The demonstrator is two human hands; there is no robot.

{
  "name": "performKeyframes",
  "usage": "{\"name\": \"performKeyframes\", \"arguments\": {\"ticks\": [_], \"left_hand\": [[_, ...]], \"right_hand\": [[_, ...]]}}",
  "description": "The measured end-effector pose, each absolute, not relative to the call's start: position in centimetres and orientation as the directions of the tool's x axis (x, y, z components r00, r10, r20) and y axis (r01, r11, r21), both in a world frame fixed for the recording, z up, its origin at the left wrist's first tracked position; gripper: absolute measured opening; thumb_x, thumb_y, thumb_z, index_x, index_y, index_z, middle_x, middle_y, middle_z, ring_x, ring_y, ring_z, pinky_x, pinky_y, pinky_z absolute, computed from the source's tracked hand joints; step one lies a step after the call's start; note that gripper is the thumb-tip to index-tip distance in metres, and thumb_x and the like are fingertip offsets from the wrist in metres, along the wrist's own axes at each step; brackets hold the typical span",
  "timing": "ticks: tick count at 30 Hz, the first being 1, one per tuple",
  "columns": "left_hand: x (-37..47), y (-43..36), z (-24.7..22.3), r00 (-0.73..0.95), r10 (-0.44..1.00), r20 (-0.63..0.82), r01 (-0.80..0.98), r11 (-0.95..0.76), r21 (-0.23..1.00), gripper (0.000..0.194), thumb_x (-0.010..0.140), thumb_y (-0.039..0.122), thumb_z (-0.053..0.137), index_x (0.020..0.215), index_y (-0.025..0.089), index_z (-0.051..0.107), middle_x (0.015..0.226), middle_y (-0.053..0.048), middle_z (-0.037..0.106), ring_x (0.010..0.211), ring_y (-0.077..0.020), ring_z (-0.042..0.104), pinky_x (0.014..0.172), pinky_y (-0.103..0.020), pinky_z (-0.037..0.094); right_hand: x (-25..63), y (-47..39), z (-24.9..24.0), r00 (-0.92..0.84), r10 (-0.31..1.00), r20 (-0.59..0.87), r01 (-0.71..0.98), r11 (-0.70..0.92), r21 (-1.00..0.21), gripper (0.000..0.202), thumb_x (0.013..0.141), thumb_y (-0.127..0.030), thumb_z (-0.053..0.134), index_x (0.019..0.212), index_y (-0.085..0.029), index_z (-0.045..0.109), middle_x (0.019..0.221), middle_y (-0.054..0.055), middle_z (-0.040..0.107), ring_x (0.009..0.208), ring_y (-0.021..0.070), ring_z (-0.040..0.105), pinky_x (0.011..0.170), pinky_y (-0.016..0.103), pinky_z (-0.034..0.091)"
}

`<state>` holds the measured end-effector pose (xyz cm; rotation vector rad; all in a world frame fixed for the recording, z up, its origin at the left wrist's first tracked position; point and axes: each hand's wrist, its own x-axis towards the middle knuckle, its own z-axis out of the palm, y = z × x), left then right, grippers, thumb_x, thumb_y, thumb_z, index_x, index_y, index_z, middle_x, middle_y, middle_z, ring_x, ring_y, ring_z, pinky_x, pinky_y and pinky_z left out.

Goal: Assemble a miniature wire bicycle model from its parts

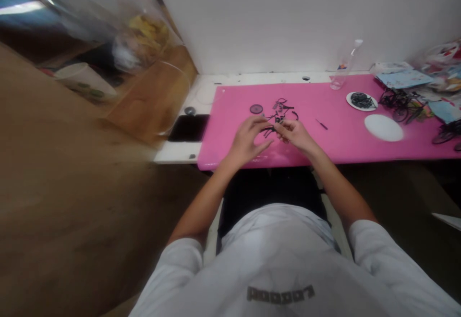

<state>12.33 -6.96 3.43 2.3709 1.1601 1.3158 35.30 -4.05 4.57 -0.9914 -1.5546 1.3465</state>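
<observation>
My left hand (248, 140) is at the near part of the pink mat, thumb apart from the curved fingers. Its fingertips are beside a small black part (268, 130), perhaps a piece of a miniature bicycle; whether they touch it I cannot tell. My right hand (293, 134) is closed in a pinch at the right end of that part. Just beyond the hands lie several loose black pieces (283, 107) with thin frame-like shapes. A small dark wheel (256, 109) rests to their left, and a curved black piece (295, 115) to their right.
A small screwdriver (321, 124) lies on the pink mat (230, 101). Farther right are a white plate of black parts (348, 102), a white oval lid or plate (383, 128) and miniature bicycles (399, 108). A clear bottle (342, 69) stands behind. A black flat object (189, 128) is left.
</observation>
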Motion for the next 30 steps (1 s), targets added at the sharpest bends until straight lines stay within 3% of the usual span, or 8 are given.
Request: {"name": "performKeyframes", "arguments": {"ticks": [4,13,22,26,30], "left_hand": [[13.0,-6.8,2.7,0.252,0.699,0.669,0.537,-0.676,0.504,0.024,0.103,0.043,0.081,0.120,0.026,0.084,0.122,-0.012,0.086,0.119,-0.0304,0.079,0.113,-0.051,0.055],[13.3,-6.5,1.9,0.158,0.717,0.679,0.528,-0.642,0.556,0.020,0.103,0.043,0.080,0.115,0.028,0.087,0.115,-0.010,0.089,0.110,-0.0294,0.083,0.108,-0.049,0.057],[12.4,-6.2,2.5,0.108,0.758,0.644,0.511,-0.597,0.618,0.018,0.100,0.040,0.084,0.112,0.027,0.087,0.112,-0.008,0.089,0.105,-0.0275,0.082,0.106,-0.048,0.058],[12.1,-6.1,3.1,0.028,0.759,0.651,0.451,-0.591,0.669,0.016,0.098,0.038,0.085,0.108,0.025,0.088,0.105,-0.008,0.088,0.095,-0.0241,0.081,0.099,-0.044,0.062],[11.5,-5.8,3.4,-0.043,0.778,0.627,0.409,-0.559,0.721,0.018,0.096,0.038,0.088,0.107,0.023,0.089,0.106,-0.010,0.088,0.097,-0.0240,0.080,0.096,-0.042,0.065]], "right_hand": [[35.0,-4.2,4.5,-0.341,0.934,0.107,0.059,0.135,-0.989,0.068,0.082,-0.086,0.087,0.080,-0.020,0.070,0.066,-0.001,0.064,0.058,0.0102,0.053,0.053,0.025,0.041],[34.4,-4.9,4.9,-0.318,0.936,0.152,0.122,0.200,-0.972,0.066,0.084,-0.084,0.084,0.073,-0.020,0.070,0.061,-0.001,0.059,0.056,0.0110,0.049,0.053,0.027,0.039],[34.4,-5.4,5.8,-0.363,0.923,0.124,0.147,0.188,-0.971,0.057,0.088,-0.078,0.085,0.086,-0.021,0.077,0.070,0.001,0.068,0.059,0.0122,0.055,0.056,0.027,0.047],[34.7,-7.2,7.9,-0.252,0.936,0.245,0.177,0.293,-0.939,0.062,0.098,-0.081,0.074,0.080,-0.022,0.076,0.065,0.003,0.066,0.056,0.0136,0.055,0.056,0.029,0.049],[35.0,-12.0,12.0,-0.145,0.890,0.433,0.261,0.457,-0.851,0.059,0.108,-0.074,0.065,0.078,-0.024,0.078,0.058,0.003,0.061,0.054,0.0179,0.059,0.054,0.034,0.051]]}}
